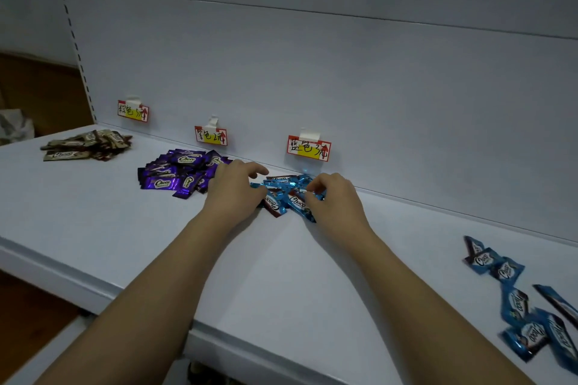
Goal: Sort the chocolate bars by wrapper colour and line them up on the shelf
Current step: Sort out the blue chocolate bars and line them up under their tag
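1. Blue foil bars (pixel 289 195), bunched in a loose heap between both hands, just under the blue price tag (pixel 309 148) on the back wall
2. Left hand (pixel 233 189): fingers curled over heap's left edge, index stretched out above it; looks like cupping/pushing more than a real grip, can't tell if anything is pinched
3. Right hand (pixel 333 197): fingers bent in tight, tips pinching wrappers at heap's right side
4. Purple pile (pixel 179 173) right by left hand's knuckles, touching or nearly; brown pile (pixel 86 144) well beyond, far left
5. More blue bars (pixel 525 300) scattered well to the right of right hand, near shelf (pixel 281 275) front, not yet gathered
6. Step, prob.: squaring up blue group; nothing lined up yet, all 3 colours in heaps
7. Risks: slick foil, so bars may slide or fan out when squeezed; left knuckles could nudge purple bars into blue & mix colours; scattered ones near front edge could get swept off by right forearm when reaching
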`<state>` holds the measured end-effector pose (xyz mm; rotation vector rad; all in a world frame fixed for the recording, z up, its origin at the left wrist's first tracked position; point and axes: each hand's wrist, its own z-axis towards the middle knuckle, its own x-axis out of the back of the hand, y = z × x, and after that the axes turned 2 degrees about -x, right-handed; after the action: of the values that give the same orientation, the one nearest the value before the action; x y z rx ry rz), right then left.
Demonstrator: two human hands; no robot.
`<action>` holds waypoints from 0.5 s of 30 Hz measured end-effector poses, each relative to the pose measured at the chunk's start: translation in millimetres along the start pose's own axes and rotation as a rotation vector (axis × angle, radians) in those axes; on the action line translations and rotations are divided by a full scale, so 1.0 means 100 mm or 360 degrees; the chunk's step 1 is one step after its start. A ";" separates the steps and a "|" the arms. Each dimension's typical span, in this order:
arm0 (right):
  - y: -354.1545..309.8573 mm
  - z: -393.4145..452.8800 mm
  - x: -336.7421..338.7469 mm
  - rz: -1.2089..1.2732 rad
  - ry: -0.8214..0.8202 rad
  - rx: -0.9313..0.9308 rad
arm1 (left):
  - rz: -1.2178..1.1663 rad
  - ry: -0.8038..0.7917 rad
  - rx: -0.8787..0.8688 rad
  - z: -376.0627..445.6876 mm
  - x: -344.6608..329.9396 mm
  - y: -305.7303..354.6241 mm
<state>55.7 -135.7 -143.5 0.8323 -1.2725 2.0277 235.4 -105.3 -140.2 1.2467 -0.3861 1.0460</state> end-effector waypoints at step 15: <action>0.44 -0.27 1.05 -0.0278 -0.0223 0.0001 | 0.0323 -0.0177 -0.0387 -0.29 -0.15 0.91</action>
<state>-48.0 -110.6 -96.2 1.0634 -1.2280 1.8593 145.5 -89.6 -107.5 1.0648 -0.7162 1.0675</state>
